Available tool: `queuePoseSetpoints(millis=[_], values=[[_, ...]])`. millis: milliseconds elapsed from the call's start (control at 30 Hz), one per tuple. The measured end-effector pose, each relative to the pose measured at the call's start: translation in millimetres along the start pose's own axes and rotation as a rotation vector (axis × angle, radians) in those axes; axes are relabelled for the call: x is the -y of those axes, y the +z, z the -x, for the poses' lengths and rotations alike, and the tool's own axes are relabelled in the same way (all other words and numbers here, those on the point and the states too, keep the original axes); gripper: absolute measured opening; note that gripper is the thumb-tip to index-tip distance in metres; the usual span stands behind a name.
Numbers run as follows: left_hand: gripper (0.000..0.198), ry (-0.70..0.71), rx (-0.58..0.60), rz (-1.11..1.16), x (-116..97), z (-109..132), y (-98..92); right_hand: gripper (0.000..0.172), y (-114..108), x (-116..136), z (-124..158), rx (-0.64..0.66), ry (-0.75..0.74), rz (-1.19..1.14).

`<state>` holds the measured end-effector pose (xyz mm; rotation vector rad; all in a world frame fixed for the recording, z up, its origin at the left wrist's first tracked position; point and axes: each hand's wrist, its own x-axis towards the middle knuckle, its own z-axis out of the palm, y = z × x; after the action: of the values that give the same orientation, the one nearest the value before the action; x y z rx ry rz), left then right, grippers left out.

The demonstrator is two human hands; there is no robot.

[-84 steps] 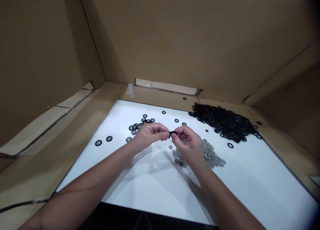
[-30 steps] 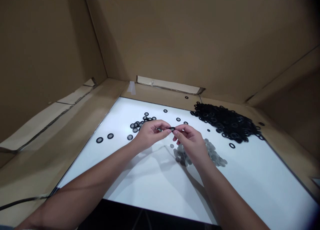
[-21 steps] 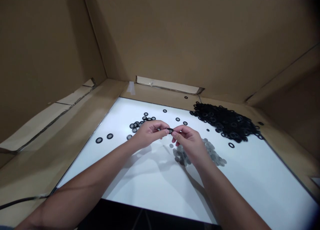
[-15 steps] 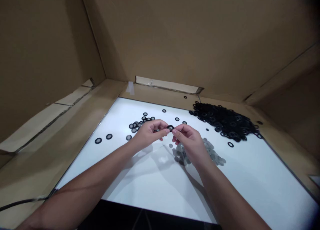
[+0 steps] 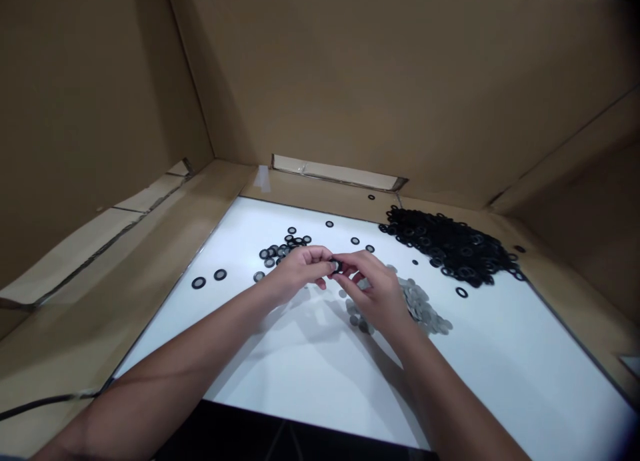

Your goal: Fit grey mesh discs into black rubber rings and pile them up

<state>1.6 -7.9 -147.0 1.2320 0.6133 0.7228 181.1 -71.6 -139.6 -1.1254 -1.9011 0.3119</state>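
A small black ring point(image 5: 337, 267) with a pale centre is pinched between my two hands above the white board. My left hand point(image 5: 305, 269) grips its left side between thumb and forefinger. On its right edge, the closed fingers of my right hand point(image 5: 376, 282) hold it too. Under and beside my right hand lies a pile of grey translucent discs point(image 5: 425, 307), partly hidden by the hand. Behind my left hand sits a cluster of black rings with grey discs in their centres point(image 5: 273, 250).
A large heap of black rings point(image 5: 450, 244) lies at the board's back right. Single rings, such as one at left point(image 5: 199, 283), are scattered about. Cardboard walls point(image 5: 320, 81) surround the lit white board point(image 5: 310, 367). A black cable point(image 5: 45, 403) runs at lower left.
The ring has shifted slightly down and left and turned in my fingers. My right hand has moved its grip round to the ring's right edge.
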Motion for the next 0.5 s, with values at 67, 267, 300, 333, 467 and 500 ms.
queuePoseSetpoints(millis=[67, 267, 300, 333, 467, 500], values=[[0.024, -0.016, -0.006, 0.027, 0.2, 0.2, 2.1, 0.028, 2.1, 1.5, 0.3, -0.025, 0.002, 0.004], [0.025, -0.012, -0.034, 0.056, 1.1, -0.7, 6.6, 0.024, 6.6, 4.8, 2.6, -0.039, 0.058, 0.012], [0.025, -0.009, -0.035, 0.057, 1.5, -1.1, 6.8, 0.023, 7.1, 4.7, 3.0, -0.041, 0.063, 0.015], [0.024, -0.006, -0.035, 0.056, 1.9, -1.5, 6.9, 0.022, 7.7, 4.5, 3.4, -0.047, 0.069, 0.019], [0.024, 0.006, -0.036, 0.048, 2.6, -2.0, 6.4, 0.021, 8.9, 4.1, 3.7, -0.058, 0.092, 0.016], [0.023, 0.010, -0.038, 0.046, 2.5, -1.8, 6.0, 0.022, 8.8, 4.1, 3.5, -0.055, 0.096, 0.010]])
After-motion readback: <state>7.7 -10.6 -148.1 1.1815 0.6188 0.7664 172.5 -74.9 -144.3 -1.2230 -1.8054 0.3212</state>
